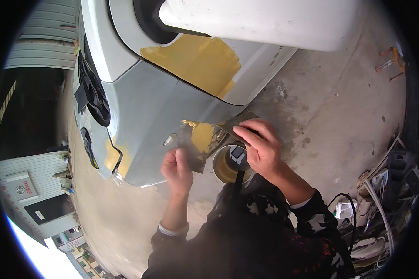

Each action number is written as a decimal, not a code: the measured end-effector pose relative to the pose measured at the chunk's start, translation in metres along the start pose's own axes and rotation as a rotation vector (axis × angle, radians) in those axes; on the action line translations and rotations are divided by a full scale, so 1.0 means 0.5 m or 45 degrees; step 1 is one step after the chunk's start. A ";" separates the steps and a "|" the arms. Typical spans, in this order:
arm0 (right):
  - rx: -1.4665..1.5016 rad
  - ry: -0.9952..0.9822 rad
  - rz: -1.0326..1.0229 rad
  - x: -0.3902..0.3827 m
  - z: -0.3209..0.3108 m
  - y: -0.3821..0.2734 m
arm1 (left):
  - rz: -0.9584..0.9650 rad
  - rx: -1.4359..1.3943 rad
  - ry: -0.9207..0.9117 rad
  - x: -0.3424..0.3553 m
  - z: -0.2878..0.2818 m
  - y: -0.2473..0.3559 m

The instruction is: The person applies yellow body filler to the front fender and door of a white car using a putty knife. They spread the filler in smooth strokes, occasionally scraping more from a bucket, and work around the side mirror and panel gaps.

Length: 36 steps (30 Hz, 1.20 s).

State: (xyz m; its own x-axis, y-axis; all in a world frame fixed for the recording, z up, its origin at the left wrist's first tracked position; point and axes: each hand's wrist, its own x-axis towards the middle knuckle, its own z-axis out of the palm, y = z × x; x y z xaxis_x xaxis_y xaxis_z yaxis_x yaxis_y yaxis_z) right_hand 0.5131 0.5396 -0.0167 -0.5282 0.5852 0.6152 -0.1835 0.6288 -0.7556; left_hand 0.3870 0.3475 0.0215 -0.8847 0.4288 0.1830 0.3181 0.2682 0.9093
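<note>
My left hand (177, 169) pinches a thin grey putty plate (196, 162) between thumb and fingers. A thick smear of yellow putty (202, 136) lies across it, with a ridge along the far left edge. To its right, my right hand (263, 144) is closed on a dark, flat putty scraper (229, 124), its blade close to the putty; whether they touch I cannot tell. Beyond both hands stands a car with a grey-primed front fender (144, 102). A broad yellow filler patch (198, 60) covers part of its door, and a smaller filler patch (111, 156) marks the front end.
Below the tools, between my hands, a round metal can (217, 169) holds dark items. The white wing mirror (265, 18) juts out overhead. An orange stand (395, 60) is at the far right. Scrap parts and a cable (354, 218) crowd the lower right of the concrete floor (326, 121).
</note>
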 end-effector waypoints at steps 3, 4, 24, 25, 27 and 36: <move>-0.238 0.033 -0.335 0.008 0.015 -0.023 | 0.095 -0.006 -0.009 0.011 -0.004 -0.007; -0.286 0.054 -0.383 0.007 0.026 -0.029 | 0.112 0.007 -0.062 0.016 -0.014 -0.013; -0.397 0.783 0.198 -0.088 0.377 -0.039 | 1.224 0.344 -0.077 0.475 -0.229 -0.034; -0.371 0.804 0.228 -0.072 0.399 -0.025 | 1.293 0.329 -0.089 0.496 -0.225 -0.030; -0.314 0.841 0.304 -0.046 0.444 -0.015 | 1.241 0.150 -0.009 0.511 -0.214 -0.038; -0.279 0.948 0.310 0.043 0.502 0.008 | 1.244 0.076 -0.023 0.521 -0.228 -0.051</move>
State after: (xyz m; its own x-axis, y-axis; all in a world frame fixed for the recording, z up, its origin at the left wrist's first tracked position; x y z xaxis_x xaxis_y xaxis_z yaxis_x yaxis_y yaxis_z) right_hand 0.2930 0.4262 -0.0631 0.1716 0.8569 0.4861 0.0725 0.4811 -0.8737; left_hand 0.1099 0.3541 0.0887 -0.2172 0.4986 0.8392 0.9251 -0.1691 0.3399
